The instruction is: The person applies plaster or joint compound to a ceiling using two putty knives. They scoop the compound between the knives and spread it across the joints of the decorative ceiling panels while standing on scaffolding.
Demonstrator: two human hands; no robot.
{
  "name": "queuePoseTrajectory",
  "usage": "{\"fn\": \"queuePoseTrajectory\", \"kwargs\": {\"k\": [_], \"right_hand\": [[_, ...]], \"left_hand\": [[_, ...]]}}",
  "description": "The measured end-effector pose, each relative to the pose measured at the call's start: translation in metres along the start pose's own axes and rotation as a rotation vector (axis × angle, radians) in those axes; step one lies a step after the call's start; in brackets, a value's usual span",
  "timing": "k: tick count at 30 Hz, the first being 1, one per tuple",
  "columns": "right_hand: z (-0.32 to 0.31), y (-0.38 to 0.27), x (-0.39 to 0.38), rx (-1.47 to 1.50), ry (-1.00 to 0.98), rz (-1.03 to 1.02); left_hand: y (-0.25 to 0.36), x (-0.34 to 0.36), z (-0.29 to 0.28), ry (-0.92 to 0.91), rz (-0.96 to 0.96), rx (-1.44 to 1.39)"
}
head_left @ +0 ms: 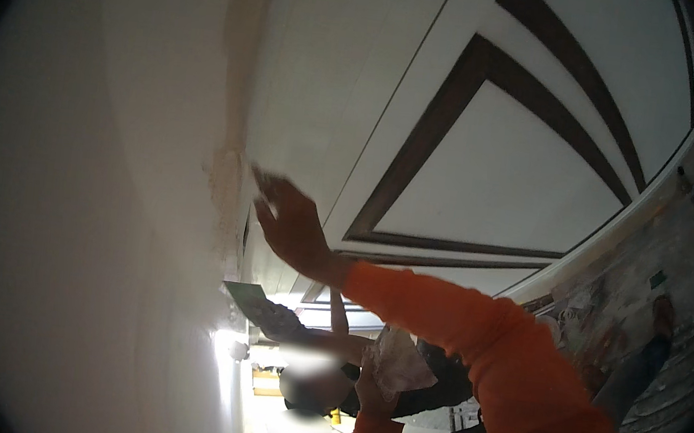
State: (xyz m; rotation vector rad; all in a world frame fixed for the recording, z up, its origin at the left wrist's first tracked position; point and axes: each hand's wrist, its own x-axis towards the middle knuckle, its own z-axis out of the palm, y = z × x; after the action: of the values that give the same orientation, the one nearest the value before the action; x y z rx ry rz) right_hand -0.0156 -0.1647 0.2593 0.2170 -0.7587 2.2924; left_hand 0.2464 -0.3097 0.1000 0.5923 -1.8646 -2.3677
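Observation:
My right hand, at the end of an orange sleeve, reaches to the wall's vertical seam. Its fingers are bent together at a brownish patch of filler; blur hides what they hold. Lower down, my left hand grips a crumpled, whitish, see-through plastic bag smeared with pale paste. Just beyond, a co-worker's arm stretches toward the wall, near a flat green blade with grey paste behind it.
On the left rises a pale wall; a white panel with dark brown angular bands stands on the right. The co-worker's head is close below my arm. A dusty floor with a small green piece and a foot lies right.

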Motion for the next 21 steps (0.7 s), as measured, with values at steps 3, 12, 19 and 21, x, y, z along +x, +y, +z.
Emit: {"fn": "queuePoseTrajectory", "kwargs": {"k": [3,12,19,21], "right_hand": [[-0.040,0.022,-0.008,-0.072,0.003,0.016],[-0.154,-0.036,0.223,-0.166,0.454,-0.071],[-0.119,-0.072,0.210,-0.200,0.526,-0.419],[-0.117,-0.055,0.170,-0.196,0.382,-0.373]], "left_hand": [[-0.010,0.015,0.007,-0.048,-0.005,0.071],[-0.029,0.022,0.044,-0.029,0.037,0.307],[-0.024,0.021,0.107,-0.149,0.337,1.030],[-0.031,0.028,0.104,-0.156,0.369,1.089]]}}
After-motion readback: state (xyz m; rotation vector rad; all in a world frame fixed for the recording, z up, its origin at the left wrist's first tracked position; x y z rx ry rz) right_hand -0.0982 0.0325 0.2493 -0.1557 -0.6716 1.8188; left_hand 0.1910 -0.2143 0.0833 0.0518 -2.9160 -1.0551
